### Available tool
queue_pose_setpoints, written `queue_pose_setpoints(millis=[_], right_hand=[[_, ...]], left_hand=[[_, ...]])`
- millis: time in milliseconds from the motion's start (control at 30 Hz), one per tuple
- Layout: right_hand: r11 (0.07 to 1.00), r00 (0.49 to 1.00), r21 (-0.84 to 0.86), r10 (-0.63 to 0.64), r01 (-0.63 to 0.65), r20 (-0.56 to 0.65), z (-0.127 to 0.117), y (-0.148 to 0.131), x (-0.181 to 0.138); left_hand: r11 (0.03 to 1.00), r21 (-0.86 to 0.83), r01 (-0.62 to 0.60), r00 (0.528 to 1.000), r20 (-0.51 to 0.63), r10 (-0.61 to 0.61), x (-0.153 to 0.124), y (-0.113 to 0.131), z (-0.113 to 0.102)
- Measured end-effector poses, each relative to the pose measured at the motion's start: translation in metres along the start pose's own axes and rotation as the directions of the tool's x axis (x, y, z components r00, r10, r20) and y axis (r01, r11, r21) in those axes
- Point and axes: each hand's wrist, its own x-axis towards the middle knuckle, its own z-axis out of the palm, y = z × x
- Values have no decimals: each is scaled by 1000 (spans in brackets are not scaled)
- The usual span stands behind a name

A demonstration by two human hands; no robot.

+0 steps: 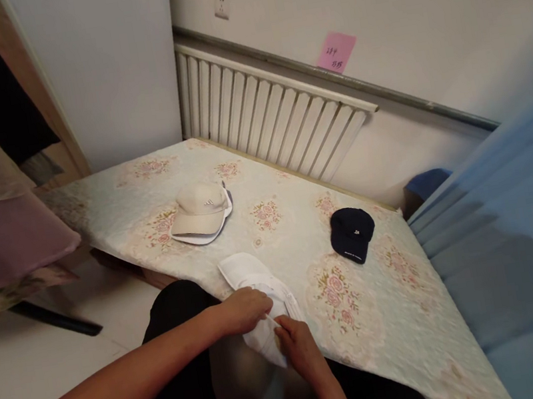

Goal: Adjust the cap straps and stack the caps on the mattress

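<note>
A white baseball cap (252, 270) lies at the near edge of the flower-patterned table cover, partly over my lap, its brim pointing to the far left. My left hand (248, 307) is closed on the cap's edge, with the fingers curled. Just to the right, my right hand (297, 343) pinches a thin white strap or edge of the same cap between thumb and fingers. Beyond them sits a beige cap (200, 200), stacked on a white cap (202, 239). Off to the right rests a navy cap (351, 230), its brim toward me.
The floral cloth (290, 222) covers the table. A white radiator (267, 108) and a wall stand behind it. Blue curtain (506, 242) hangs at the right. Pink fabric (3, 234) and a black chair leg (57, 318) are on the left.
</note>
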Motion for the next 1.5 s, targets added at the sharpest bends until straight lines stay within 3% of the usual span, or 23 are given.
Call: queue_pose_setpoints(millis=[867, 1233, 1500], right_hand=[[979, 996, 203, 0, -18, 87, -11, -12, -5], [999, 1000, 50, 1, -1, 7, -3, -20, 12], [999, 999, 25, 23, -22, -40, 2, -12, 14]], left_hand=[[999, -40, 0, 1000, -23, -1, 4, -6, 8], [999, 3, -47, 997, -54, 47, 8, -5, 10], [995, -81, -54, 994, -98, 46, 4, -6, 10]])
